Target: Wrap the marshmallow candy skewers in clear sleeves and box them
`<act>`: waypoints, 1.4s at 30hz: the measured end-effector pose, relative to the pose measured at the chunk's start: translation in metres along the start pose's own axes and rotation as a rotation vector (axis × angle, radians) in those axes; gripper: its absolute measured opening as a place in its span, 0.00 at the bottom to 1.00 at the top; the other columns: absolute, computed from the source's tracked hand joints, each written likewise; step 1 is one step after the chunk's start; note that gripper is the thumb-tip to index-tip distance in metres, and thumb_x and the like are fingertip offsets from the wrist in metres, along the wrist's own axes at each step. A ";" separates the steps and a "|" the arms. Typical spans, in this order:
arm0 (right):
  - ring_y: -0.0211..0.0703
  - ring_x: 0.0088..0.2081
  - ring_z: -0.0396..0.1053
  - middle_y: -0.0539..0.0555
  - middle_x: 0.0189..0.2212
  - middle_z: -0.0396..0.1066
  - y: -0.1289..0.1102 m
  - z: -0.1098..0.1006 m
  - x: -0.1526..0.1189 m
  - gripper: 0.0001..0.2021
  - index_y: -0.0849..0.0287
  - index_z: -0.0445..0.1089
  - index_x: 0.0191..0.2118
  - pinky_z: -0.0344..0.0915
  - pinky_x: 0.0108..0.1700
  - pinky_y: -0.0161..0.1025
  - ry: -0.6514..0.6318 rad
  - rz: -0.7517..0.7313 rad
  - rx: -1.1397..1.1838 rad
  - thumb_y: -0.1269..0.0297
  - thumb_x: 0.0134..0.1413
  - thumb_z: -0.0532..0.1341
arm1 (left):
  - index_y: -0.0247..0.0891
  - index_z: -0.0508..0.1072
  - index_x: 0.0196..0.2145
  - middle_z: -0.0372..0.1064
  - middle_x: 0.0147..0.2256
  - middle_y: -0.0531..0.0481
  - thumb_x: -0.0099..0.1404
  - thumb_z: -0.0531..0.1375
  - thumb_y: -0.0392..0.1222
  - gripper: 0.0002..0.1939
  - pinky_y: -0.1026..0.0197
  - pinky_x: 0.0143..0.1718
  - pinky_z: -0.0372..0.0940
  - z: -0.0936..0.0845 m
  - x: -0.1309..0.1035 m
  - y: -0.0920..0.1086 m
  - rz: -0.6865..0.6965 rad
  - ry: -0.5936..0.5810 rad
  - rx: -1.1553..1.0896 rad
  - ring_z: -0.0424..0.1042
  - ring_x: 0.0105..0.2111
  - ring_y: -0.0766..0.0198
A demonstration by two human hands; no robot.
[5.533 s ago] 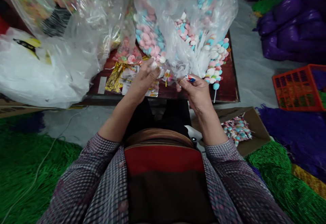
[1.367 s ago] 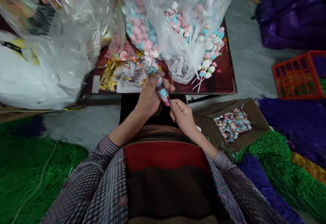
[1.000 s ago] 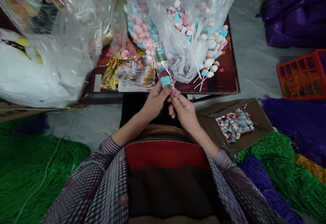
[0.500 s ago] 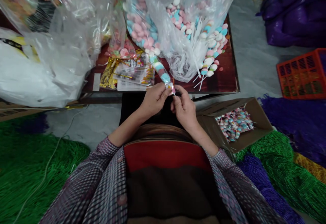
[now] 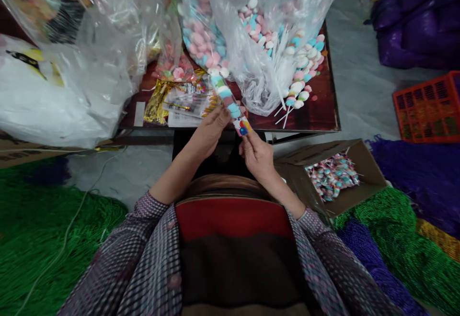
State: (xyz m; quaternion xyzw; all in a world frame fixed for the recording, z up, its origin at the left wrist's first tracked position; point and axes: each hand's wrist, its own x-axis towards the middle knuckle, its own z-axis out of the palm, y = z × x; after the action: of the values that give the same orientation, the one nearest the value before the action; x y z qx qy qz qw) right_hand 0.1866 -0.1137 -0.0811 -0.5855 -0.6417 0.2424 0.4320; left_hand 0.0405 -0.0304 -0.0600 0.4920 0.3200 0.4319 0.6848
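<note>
The left hand (image 5: pixel 214 128) cradles a marshmallow stick (image 5: pixel 227 96), probably light, squashy and slippery, while the right hand (image 5: pixel 257 155) pinches its printed end (image 5: pixel 242 126), likely the safest hold.

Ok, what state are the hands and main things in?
Slim clear-wrapped pastel candy stick: held, slanting
Right hand: pinching its printed end
Left hand: against its side, grip unclear
Brown cardboard box: open, wrapped sweets inside
Translucent plastic bag: crumpled at the front
Pastel candies on white sticks: apparently unwrapped, on the glossy dark-red table
</note>
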 end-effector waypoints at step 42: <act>0.50 0.51 0.78 0.56 0.60 0.74 -0.014 -0.019 0.041 0.29 0.49 0.62 0.68 0.78 0.55 0.49 -0.061 0.008 -0.054 0.54 0.63 0.62 | 0.43 0.57 0.28 0.45 0.16 0.63 0.55 0.54 0.34 0.07 0.65 0.17 0.49 0.022 -0.014 0.014 -0.489 -0.115 -0.008 0.42 0.14 0.74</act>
State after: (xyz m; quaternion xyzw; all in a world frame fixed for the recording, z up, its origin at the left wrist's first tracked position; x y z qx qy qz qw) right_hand 0.1975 -0.0807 -0.0494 -0.5919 -0.6586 0.2444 0.3951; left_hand 0.0499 -0.0500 -0.0392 0.4211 0.3885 0.2260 0.7879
